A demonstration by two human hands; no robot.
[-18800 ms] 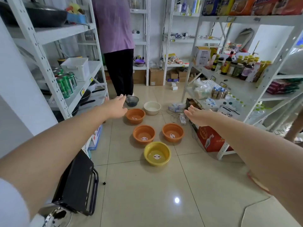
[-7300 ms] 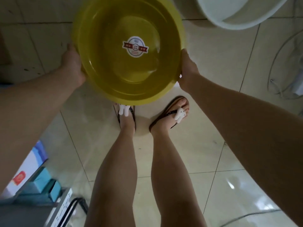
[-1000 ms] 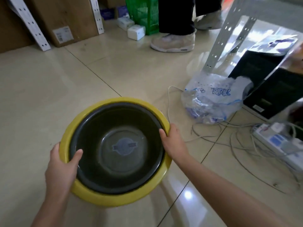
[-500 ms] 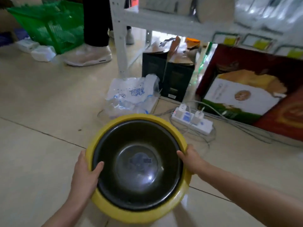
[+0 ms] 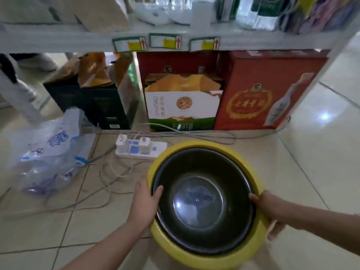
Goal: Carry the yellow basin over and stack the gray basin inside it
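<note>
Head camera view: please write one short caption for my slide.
Both hands, left and right, hold the round yellow plastic basin with the dark gray basin nested inside, above a tiled floor.

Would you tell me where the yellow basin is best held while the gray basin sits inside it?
Grip the yellow basin by its protruding rim at opposite sides, as the left hand and right hand do; the gray basin fills its inside.

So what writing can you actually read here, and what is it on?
"ORGANIC", running sideways: white carton under the shelf.
Other print on that carton: too blurred.
Gold emblem characters: red box, unreadable.
Blue print: plastic bag, unreadable.
Red arrows, no legible text: shelf tags.
Round sticker, seen through the gray basin nested in the yellow basin: blurred.
</note>
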